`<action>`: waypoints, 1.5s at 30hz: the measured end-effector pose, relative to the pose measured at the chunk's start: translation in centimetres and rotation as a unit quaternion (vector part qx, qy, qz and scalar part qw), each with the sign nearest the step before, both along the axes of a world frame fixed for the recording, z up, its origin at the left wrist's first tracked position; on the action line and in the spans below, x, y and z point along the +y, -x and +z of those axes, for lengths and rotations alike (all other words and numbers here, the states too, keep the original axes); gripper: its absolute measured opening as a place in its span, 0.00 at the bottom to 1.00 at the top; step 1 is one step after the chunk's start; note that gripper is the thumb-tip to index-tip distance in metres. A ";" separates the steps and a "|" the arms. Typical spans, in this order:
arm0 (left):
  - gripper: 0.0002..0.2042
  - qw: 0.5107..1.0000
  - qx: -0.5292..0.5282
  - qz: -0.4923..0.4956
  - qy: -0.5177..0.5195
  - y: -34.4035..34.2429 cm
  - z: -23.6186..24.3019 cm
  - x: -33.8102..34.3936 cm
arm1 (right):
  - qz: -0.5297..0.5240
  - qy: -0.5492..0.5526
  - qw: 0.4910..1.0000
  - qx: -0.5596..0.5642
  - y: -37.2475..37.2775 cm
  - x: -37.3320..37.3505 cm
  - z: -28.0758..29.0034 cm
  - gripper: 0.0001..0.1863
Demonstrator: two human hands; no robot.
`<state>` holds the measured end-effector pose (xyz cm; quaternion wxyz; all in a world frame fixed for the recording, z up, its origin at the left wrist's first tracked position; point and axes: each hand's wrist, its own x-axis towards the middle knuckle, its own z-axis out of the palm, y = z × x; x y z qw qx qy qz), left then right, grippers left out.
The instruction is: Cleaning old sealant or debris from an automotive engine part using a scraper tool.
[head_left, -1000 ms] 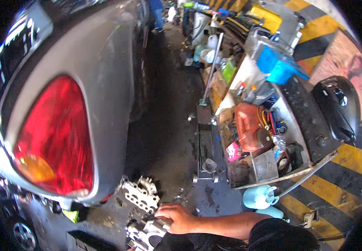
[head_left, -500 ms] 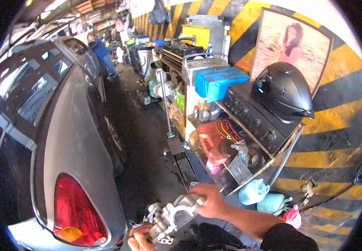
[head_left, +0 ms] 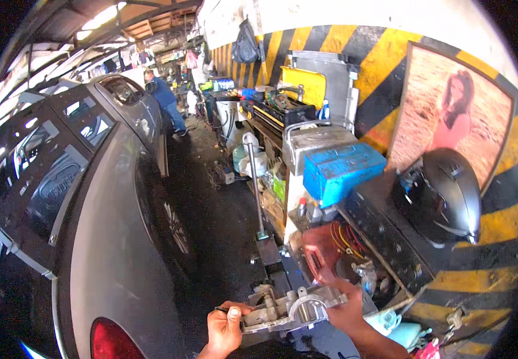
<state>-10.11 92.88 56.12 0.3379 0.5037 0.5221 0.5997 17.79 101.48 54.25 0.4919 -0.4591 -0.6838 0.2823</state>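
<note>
Between my hands is a grey cast-metal engine part (head_left: 289,310) with a half-round cut-out on its right side. At its left end my left hand (head_left: 225,331) is closed around it, thumb on top. A thin dark piece sticks out beside those fingers; what it is I cannot tell. My right hand (head_left: 344,304) grips the opposite end, its fingers partly blurred. The part is held in the air, roughly level, low in the view. A floor jack (head_left: 266,248) with a long upright handle stands just beyond it.
A grey car (head_left: 109,197) fills the left side, its red tail light (head_left: 115,340) near me. Along the right run a blue toolbox (head_left: 340,173), a black helmet (head_left: 441,194) and a red plastic case (head_left: 319,248). Further off, a person (head_left: 168,102) stands beside the car.
The view has tilted up and shifted left. The metal part has turned from slanting to nearly level. Both hands still hold it, and my left hand now shows more fully.
</note>
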 end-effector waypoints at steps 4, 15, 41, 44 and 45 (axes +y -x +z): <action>0.29 0.999 0.036 -0.003 0.016 1.9 2.3 4.7 | -0.031 -0.037 0.999 0.018 2.1 4.2 1.7 0.14; 0.26 0.998 0.057 -0.017 -0.021 14.4 1.8 21.1 | -0.066 -0.070 0.995 0.027 14.5 17.8 3.0 0.11; 0.24 0.991 0.075 -0.026 -0.104 49.2 12.1 64.0 | -0.086 -0.078 0.992 0.051 49.3 58.0 9.1 0.12; 0.24 0.991 0.085 -0.017 -0.102 50.7 13.1 67.9 | -0.046 -0.067 0.995 0.055 51.3 62.5 9.4 0.15; 0.24 0.992 0.066 -0.024 -0.107 51.4 13.2 69.4 | -0.051 -0.068 0.995 0.060 51.8 64.5 9.2 0.15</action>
